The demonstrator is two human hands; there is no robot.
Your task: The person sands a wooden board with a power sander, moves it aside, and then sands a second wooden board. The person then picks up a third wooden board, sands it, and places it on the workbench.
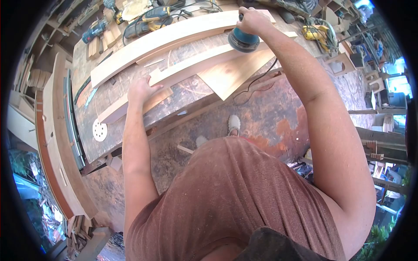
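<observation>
Fingers of right hand [254,21] curl round a sander [244,40]
Left hand [141,90] clasps the board [191,65], maybe so it won't slip

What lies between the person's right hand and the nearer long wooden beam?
A round sander, gripped by the right hand over the beam; the head view shows this.

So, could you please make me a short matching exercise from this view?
Column one:
1. Sander
2. Perforated disc
3. Left hand
4. Flat board

Column two:
A. Thumb and fingers set against the long beam
B. Corner jutting out on the beam's near side
C. Lying near the beam's left end
D. Held in the right hand

Right pairs: 1-D; 2-C; 3-A; 4-B
</observation>
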